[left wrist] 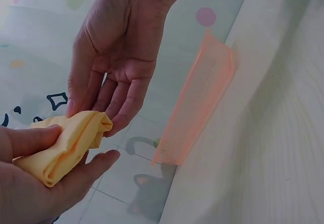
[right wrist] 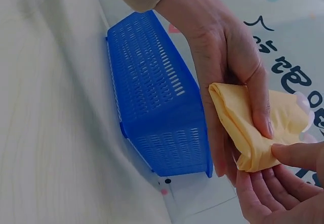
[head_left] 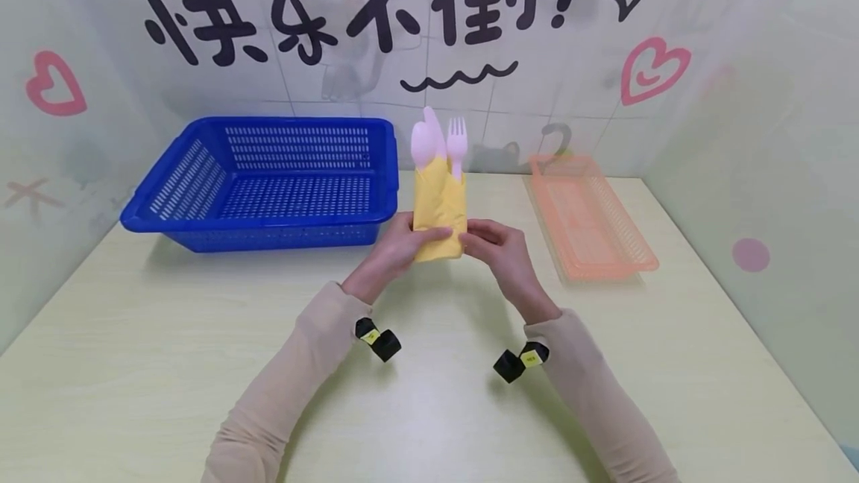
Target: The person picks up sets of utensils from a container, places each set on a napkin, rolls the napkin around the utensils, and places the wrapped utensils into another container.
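A folded yellow napkin (head_left: 439, 207) is held upright above the table, between both hands. Out of its top stick a pale pink spoon (head_left: 423, 144), a knife (head_left: 435, 125) and a fork (head_left: 457, 141). My left hand (head_left: 397, 246) grips the napkin's lower left side, thumb across its front. The right hand (head_left: 499, 252) pinches the lower right edge between thumb and fingers. From the left wrist view, the napkin's folded bottom end (left wrist: 76, 143) shows layered cloth or paper. In the right wrist view the left thumb (right wrist: 260, 102) presses on the yellow napkin.
A blue perforated basket (head_left: 282, 226) stands at the back left of the pale wooden table (head_left: 429, 408). At the back right lies a shallow orange basket (head_left: 584, 270). A printed curtain-like wall (head_left: 376, 80) closes off the back and sides.
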{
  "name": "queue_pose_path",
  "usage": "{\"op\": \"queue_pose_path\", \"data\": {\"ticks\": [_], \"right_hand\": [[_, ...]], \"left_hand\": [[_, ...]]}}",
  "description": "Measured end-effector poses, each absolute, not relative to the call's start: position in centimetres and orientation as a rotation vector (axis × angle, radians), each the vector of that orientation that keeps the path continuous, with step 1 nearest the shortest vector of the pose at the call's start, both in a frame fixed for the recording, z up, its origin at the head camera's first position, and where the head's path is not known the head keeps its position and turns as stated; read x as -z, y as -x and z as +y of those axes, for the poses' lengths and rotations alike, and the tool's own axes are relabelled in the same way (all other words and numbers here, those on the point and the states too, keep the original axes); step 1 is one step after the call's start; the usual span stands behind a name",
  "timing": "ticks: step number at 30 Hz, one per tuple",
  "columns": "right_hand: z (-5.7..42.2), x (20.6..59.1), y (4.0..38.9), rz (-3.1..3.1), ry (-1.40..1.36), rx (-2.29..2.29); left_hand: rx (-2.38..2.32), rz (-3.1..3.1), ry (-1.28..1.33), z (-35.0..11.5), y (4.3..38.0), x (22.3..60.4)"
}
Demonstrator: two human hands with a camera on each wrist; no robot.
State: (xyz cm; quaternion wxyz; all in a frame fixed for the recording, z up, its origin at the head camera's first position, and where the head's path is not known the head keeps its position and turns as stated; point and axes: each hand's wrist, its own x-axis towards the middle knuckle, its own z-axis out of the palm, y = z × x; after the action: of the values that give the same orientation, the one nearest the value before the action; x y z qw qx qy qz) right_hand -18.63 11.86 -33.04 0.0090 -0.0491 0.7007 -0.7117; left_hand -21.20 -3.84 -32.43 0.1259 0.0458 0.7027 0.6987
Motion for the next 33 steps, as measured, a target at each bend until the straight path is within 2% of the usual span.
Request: {"op": "queue_pose_path", "data": {"ticks": [6,23,33], "right_hand": [[11.90,33.05,18.60,2.090,0.130,2.263],[11.77,33.03,18.27,2.371,0.093,2.005],[12.48,33.21,18.50,2.496,0.350,1.712]], "left_hand": [[-2.018,2.055,-0.121,-4.04,21.12,32.36],[-2.015,2.122,-0.084,-4.30,20.92,32.70],[-2.002,2.100,-0.067,-4.49,21.12,32.90]]}}
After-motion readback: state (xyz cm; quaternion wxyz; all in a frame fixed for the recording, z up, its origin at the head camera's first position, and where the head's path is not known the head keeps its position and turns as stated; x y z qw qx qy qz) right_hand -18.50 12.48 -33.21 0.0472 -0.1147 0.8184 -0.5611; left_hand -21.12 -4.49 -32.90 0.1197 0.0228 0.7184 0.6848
